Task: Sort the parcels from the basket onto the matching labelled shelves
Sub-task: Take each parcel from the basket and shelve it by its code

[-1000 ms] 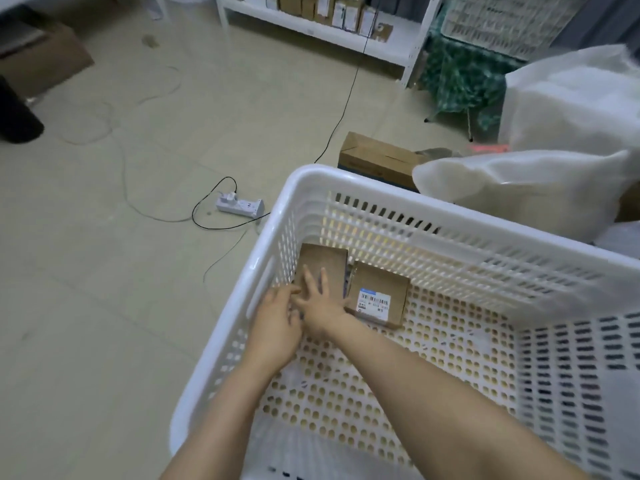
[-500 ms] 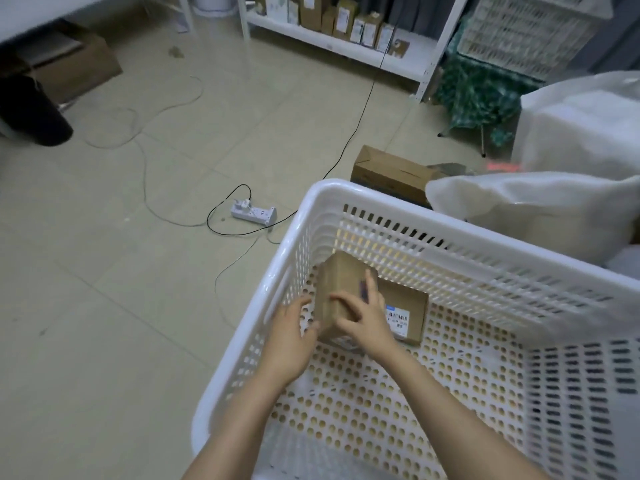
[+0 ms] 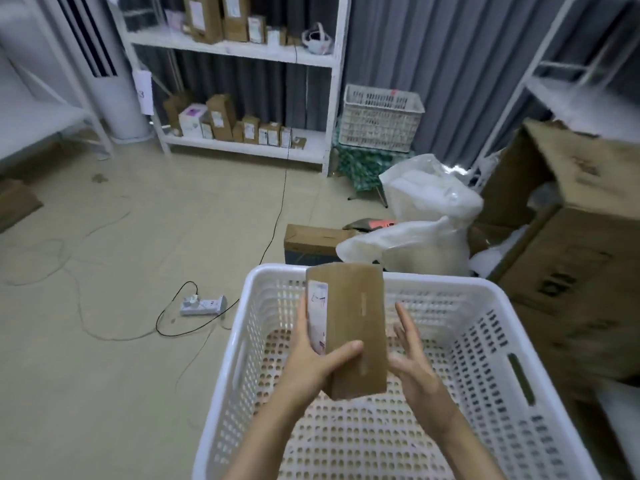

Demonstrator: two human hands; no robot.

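A brown cardboard parcel (image 3: 353,327) with a white label on its left side is held upright above the white plastic basket (image 3: 491,306). My left hand (image 3: 313,362) grips its lower left, thumb across the front. My right hand (image 3: 410,355) is beside the parcel's right edge with fingers spread, just off it. The second parcel seen earlier in the basket is hidden behind the held one. White shelves (image 3: 242,50) with several parcels stand at the back.
A power strip (image 3: 204,304) and cables lie on the floor to the left. A cardboard box (image 3: 311,242), white plastic bags (image 3: 426,216) and large cartons (image 3: 568,265) crowd behind and right of the basket. Another white crate (image 3: 381,116) sits by the curtain.
The parcel came up out of the basket corner and now stands upright in my left hand. My right hand let go of it. The view tilted up toward the shelves.
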